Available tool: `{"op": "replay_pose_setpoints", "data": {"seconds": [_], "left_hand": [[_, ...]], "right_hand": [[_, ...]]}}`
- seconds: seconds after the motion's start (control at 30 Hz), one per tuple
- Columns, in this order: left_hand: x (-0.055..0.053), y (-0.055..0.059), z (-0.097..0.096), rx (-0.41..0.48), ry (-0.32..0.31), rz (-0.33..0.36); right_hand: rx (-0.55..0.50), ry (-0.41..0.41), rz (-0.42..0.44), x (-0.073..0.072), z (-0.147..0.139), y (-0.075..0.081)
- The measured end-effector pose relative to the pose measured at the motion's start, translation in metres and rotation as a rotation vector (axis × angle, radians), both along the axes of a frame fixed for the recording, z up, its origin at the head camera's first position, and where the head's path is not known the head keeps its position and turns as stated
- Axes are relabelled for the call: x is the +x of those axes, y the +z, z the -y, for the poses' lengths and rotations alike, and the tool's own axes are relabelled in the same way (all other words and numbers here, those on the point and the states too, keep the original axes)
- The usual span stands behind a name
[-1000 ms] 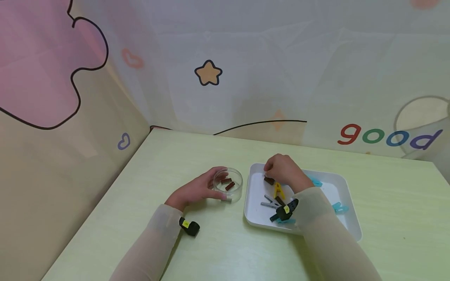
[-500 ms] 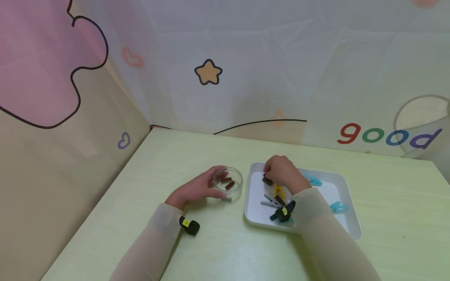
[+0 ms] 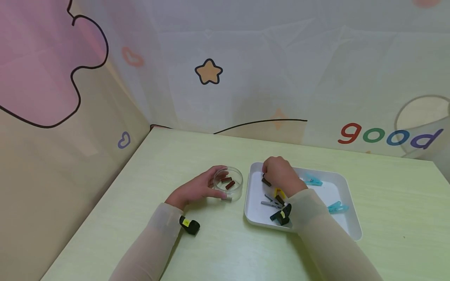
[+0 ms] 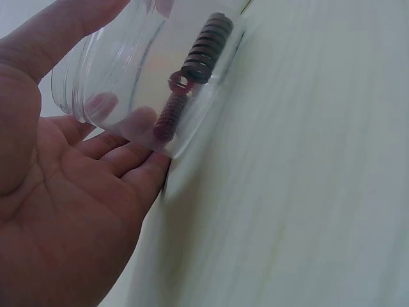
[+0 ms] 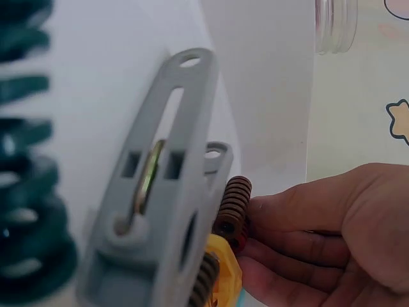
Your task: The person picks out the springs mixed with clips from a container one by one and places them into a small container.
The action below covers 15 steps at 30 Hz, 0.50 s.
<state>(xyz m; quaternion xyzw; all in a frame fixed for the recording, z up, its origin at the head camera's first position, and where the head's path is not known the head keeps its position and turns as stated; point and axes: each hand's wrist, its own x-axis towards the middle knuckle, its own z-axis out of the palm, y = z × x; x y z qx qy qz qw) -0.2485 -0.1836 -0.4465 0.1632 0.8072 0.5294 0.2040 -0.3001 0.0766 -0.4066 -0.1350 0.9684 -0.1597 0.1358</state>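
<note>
My left hand point(image 3: 197, 189) holds a clear round jar point(image 3: 240, 188) on the table, thumb on the near side and fingers around the back. Inside lie a red-brown spring point(image 3: 230, 185) and another coil spring point(image 3: 226, 180); the left wrist view shows a larger brown spring point(image 4: 208, 48) beside a thin red one point(image 4: 170, 118). Over the white tray point(image 3: 248, 207), my right hand point(image 3: 281, 173) pinches a brown spring point(image 5: 234, 204) between thumb and fingers. Something red shows behind that spring, mostly hidden. A grey clothespin point(image 5: 160, 160) and a yellow clothespin point(image 5: 227, 265) lie close by.
Blue clothespins point(image 3: 313, 180) lie in the right part of the tray. A dark green spring point(image 5: 25, 179) is near the right wrist camera point(image 3: 283, 214). A printed cloth point(image 3: 246, 78) hangs behind the table.
My right hand has shifted slightly left and toward me, and the brown spring at its fingertips has shifted with it. The yellow clothespin is now more covered. My left hand and the jar stay put.
</note>
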Motion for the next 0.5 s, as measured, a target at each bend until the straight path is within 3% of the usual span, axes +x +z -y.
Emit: {"op": "replay_pose_setpoints", "data": {"seconds": [0.5], "left_hand": [[-0.0002,0.0015,-0.0001,-0.008,0.015,-0.002]], "right_hand": [[0.013,0.003,0.011,0.0011,0.0026,-0.0014]]}}
